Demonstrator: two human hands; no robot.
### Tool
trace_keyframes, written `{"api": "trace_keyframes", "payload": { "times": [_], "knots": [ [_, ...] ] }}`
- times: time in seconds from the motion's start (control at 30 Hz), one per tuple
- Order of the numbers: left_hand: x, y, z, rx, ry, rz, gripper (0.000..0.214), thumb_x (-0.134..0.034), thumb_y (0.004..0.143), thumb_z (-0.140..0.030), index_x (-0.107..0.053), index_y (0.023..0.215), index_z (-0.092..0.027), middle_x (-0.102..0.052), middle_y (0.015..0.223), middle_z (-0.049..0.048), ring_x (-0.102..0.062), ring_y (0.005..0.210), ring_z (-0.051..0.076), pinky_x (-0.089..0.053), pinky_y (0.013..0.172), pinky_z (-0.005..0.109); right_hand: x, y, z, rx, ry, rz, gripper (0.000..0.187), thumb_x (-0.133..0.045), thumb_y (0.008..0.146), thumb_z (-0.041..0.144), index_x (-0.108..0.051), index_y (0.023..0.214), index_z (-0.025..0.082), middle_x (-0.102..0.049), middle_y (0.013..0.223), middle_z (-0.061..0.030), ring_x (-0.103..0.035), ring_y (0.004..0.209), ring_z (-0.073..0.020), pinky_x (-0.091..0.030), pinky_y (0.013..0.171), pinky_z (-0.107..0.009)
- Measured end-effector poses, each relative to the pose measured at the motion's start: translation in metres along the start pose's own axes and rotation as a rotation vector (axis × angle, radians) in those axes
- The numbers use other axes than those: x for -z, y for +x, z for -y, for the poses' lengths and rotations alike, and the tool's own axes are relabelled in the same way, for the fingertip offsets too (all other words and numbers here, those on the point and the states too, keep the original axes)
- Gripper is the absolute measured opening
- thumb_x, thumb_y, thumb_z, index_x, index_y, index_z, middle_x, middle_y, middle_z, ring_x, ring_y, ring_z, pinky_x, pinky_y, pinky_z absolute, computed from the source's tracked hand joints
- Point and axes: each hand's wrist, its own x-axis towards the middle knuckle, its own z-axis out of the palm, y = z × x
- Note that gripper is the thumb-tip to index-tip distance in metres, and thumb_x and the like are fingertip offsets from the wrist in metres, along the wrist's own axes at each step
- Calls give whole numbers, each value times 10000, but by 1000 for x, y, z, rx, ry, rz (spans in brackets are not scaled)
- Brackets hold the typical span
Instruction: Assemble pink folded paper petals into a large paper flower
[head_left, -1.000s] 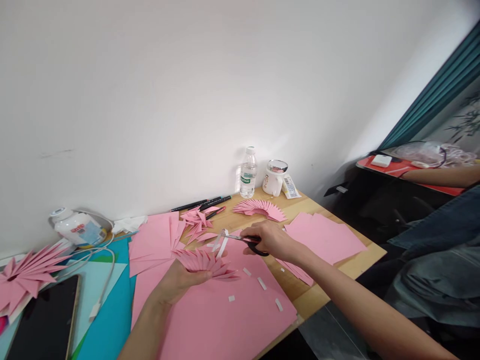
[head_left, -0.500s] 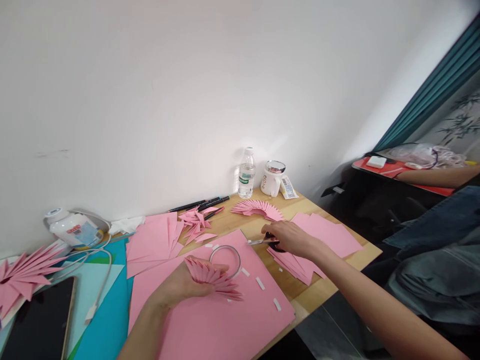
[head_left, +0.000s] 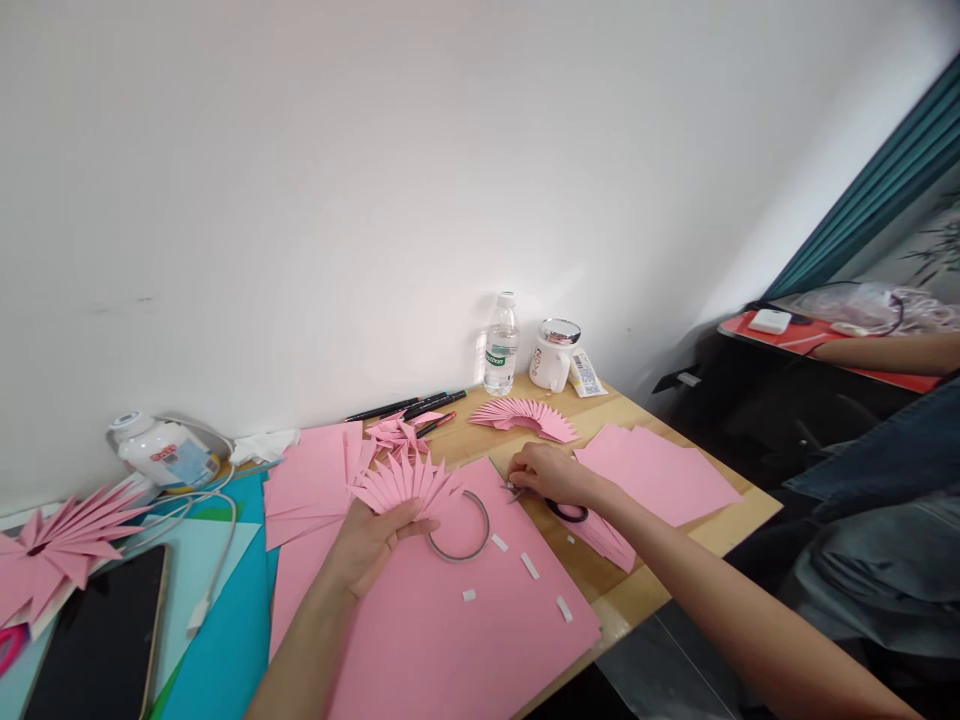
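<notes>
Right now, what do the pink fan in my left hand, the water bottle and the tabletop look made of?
Pink fan: matte paper, judging by its crisp folds. Water bottle: glossy, probably plastic, being clear and see-through. Tabletop: smooth wood or wood-look laminate, showing grain.

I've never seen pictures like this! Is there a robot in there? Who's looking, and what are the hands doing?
No robot here, just a person with two bare hands. The camera sits on that person's head, so you see what's in front of them. The left hand holds a folded pink paper fan. The right hand is over some scissors; I can't tell whether it grips them. On the wooden table are a big pink sheet, with a ring and little white pieces on it, plus a bottle, a white mug and a phone. The arm at far right belongs to someone else.
</notes>
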Motion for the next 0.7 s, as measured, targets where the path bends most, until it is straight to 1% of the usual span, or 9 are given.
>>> {"api": "trace_keyframes", "payload": {
  "times": [0.13,0.33,0.4,0.47,0.53,0.6,0.67,0.7],
  "knots": [
    [-2,0,1,-45,-75,-30,301,-772,601,-156,-654,877,-177,-670,700,5,-639,859,232,-536,827,496,-6,5,-8,20,75,41,114,-544,769,234,-643,757,179,-666,789,-21,-566,719,-153,-333,575,-224],
    [-4,-1,1,-92,-64,-33,330,-780,571,-179,-658,877,-172,-658,715,9,-628,858,236,-492,874,548,-4,4,-12,7,181,101,101,-531,776,248,-594,751,174,-621,663,13,-523,546,-107,-351,523,-215],
    [-3,-1,1,-97,-42,-40,320,-778,570,-201,-657,864,-168,-637,688,-8,-627,810,213,-485,884,550,-5,2,-13,18,222,95,101,-527,781,252,-575,736,176,-606,672,15,-514,534,-101,-357,531,-220],
    [-3,-1,2,-103,-11,-46,292,-768,583,-227,-657,846,-166,-600,634,-31,-617,756,185,-483,890,544,-7,-1,-15,60,250,48,109,-530,787,260,-555,719,178,-589,695,11,-517,581,-108,-361,559,-224],
    [-3,0,2,-126,25,-51,254,-751,604,-260,-656,819,-163,-584,618,-32,-608,750,179,-489,885,530,-9,-5,-17,101,286,9,129,-522,800,270,-533,709,180,-568,703,8,-507,622,-115,-361,577,-226],
    [-4,0,2,-168,95,-63,213,-729,628,-289,-654,779,-159,-607,660,-5,-613,791,198,-503,865,502,-10,-9,-19,109,356,8,148,-507,818,285,-512,712,181,-545,698,9,-484,612,-111,-359,570,-226],
    [-5,0,2,-232,233,-92,165,-712,638,-300,-646,694,-159,-629,694,26,-625,811,223,-517,836,460,-11,-12,-21,119,432,11,182,-498,834,317,-490,713,181,-520,683,13,-458,589,-105,-351,554,-224],
    [-5,0,2,-285,324,-131,150,-708,635,-297,-639,646,-164,-636,689,34,-633,806,233,-521,821,439,-11,-13,-23,132,473,15,205,-494,843,342,-480,716,182,-511,679,14,-451,587,-104,-346,549,-224]
  ]
}}
